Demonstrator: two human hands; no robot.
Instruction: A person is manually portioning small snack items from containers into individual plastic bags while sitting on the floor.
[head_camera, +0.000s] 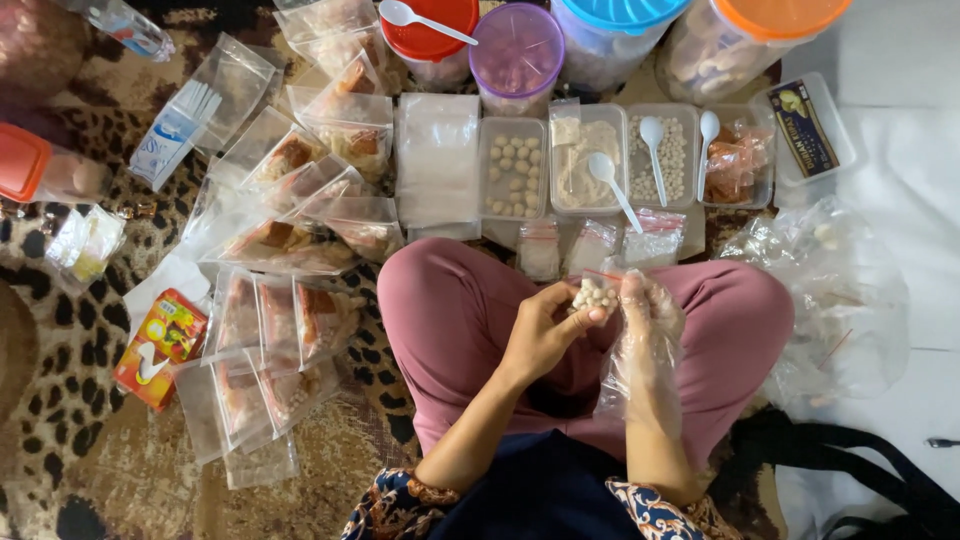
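I sit cross-legged in pink trousers (450, 310). Both hands meet above my lap on a small clear zip bag (597, 292) filled with pale round balls. My left hand (545, 330) is bare and pinches the bag's left side. A loose clear plastic glove covers my right hand (648, 320), which grips the bag's right edge. Just beyond my knees lie three more small filled zip bags (592, 245).
Ahead stands a row of clear trays (512, 168) with balls, powder and white spoons (612, 185), behind them lidded jars (517, 50). A stack of empty bags (437, 160) lies centre. Several filled bags (270, 330) cover the leopard-print rug at left. A crumpled plastic bag (830, 300) sits right.
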